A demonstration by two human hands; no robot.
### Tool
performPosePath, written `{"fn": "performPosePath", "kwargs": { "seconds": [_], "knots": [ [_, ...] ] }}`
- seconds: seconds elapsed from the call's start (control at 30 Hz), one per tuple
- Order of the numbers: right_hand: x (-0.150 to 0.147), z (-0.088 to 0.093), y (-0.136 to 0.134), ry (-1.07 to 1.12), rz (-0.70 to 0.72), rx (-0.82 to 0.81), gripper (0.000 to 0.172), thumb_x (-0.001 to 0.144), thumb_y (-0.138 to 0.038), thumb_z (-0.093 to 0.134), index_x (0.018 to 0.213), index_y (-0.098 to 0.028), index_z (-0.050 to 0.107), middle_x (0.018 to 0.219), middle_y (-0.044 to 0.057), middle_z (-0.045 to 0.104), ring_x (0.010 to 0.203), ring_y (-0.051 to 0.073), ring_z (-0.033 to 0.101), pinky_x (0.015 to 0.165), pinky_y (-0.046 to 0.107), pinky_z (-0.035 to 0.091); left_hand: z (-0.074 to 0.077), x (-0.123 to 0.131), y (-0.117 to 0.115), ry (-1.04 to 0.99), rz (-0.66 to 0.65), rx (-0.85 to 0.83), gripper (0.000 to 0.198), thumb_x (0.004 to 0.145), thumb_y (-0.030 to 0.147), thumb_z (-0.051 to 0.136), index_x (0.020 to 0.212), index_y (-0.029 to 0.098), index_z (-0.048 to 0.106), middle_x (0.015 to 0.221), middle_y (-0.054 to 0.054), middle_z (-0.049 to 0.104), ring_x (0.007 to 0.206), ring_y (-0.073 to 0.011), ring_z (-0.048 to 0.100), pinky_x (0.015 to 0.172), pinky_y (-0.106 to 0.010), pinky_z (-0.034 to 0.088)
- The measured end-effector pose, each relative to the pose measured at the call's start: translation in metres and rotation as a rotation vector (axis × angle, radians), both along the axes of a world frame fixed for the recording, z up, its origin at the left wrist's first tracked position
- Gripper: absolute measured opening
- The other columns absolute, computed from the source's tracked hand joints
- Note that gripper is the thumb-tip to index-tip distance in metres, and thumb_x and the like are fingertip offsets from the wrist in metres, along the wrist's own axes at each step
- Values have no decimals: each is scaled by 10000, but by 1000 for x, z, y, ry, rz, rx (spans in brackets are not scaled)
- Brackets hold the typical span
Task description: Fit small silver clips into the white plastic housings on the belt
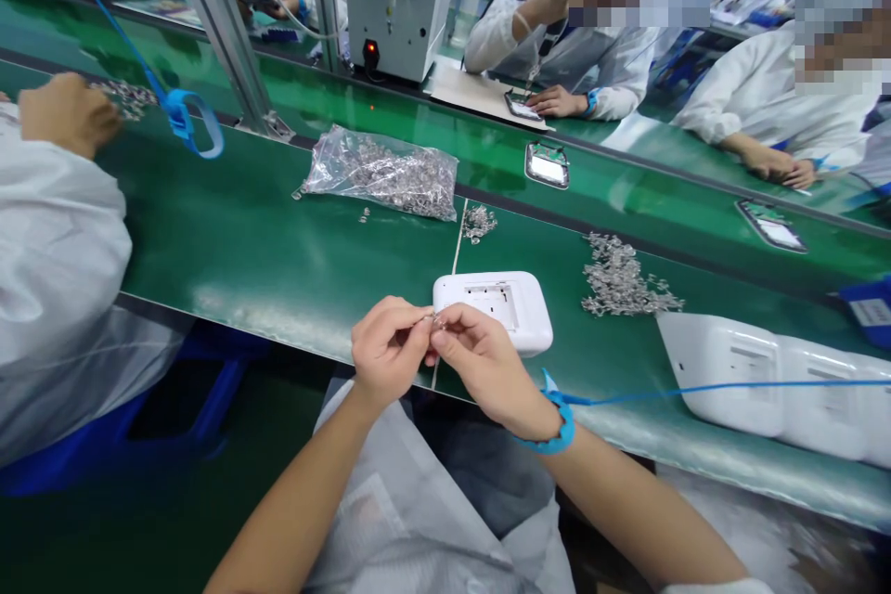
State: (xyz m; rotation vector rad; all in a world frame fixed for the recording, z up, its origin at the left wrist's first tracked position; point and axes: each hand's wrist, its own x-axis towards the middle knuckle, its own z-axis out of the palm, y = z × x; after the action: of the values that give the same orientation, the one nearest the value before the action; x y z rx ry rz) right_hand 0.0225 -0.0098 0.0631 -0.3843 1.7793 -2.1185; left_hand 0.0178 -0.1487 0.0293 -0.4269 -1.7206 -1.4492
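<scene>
My left hand (386,351) and my right hand (480,362) meet at the near edge of the green bench (278,251). Both pinch a tiny metal part (437,321) between their fingertips. Just beyond them lies a white plastic housing (497,306), open side up, with a rectangular opening. My right wrist wears a blue strap (561,427) with a blue cord running off to the right. A loose pile of small metal parts (623,283) lies to the right of the housing.
A clear bag of metal parts (382,172) and a small heap (478,223) lie further back. More white housings (766,376) sit at the right. A co-worker's sleeve (56,232) fills the left. Other people work across a belt carrying framed parts (547,165).
</scene>
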Motion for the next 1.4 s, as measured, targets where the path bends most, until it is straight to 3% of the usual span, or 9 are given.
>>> {"fn": "performPosePath", "kwargs": {
  "seconds": [0.17,0.3,0.47,0.6,0.73,0.83,0.93,1.23,1.4],
  "knots": [
    [-11,12,15,139,-72,147,258,971,-459,656,963,-204,619,710,1,630,624,145,634,569,258,521,-2,0,-1,-14,-35,-2,104,901,115,666,933,200,717,748,2,691,669,-106,622,619,-238,522],
    [-25,37,31,870,-59,556,198,1028,-282,535,955,-223,710,857,65,688,770,183,649,689,326,538,-2,0,-1,-50,-113,-9,101,909,125,661,946,195,724,743,-2,673,656,-101,602,606,-234,503],
    [-26,59,36,1435,181,871,163,988,-194,574,961,-256,722,777,46,669,625,164,559,515,322,418,0,1,-3,-79,-104,-38,95,931,144,642,927,192,723,742,-2,658,674,-100,602,593,-218,492],
    [-10,45,24,1356,34,812,169,986,-152,556,1043,-232,693,850,61,703,676,178,612,578,332,492,-3,3,-1,-64,-17,-39,106,924,128,645,960,199,715,760,3,663,684,-102,603,591,-216,490],
    [6,18,5,919,-264,542,79,991,-172,585,997,-223,645,874,42,712,755,175,674,694,310,560,-8,4,2,34,61,-75,198,886,82,668,1031,213,702,804,3,691,672,-98,584,600,-226,487],
    [10,4,-2,738,-415,452,186,1008,-153,567,1158,-251,617,879,17,715,721,158,686,704,296,580,-6,3,0,10,63,-49,143,900,110,665,992,211,707,794,4,694,676,-98,600,615,-227,504],
    [5,0,5,973,-434,591,322,1010,-100,530,1295,-242,576,966,53,737,848,192,709,787,329,586,-3,1,-3,-117,-73,14,63,914,160,673,914,198,723,756,-2,685,687,-104,621,615,-222,502],
    [-13,22,35,1757,-221,873,148,952,-66,617,1095,-82,649,952,159,739,883,255,708,681,359,568,2,0,-6,-372,-481,198,142,906,272,691,800,180,709,714,-18,650,625,-107,578,558,-223,455],
    [-17,25,50,1487,-302,818,258,975,-15,526,1159,-135,663,1028,112,750,966,221,707,802,345,584,2,0,-6,-406,-421,165,134,935,272,656,833,191,690,734,-7,622,624,-104,545,541,-231,412]
  ]
}}
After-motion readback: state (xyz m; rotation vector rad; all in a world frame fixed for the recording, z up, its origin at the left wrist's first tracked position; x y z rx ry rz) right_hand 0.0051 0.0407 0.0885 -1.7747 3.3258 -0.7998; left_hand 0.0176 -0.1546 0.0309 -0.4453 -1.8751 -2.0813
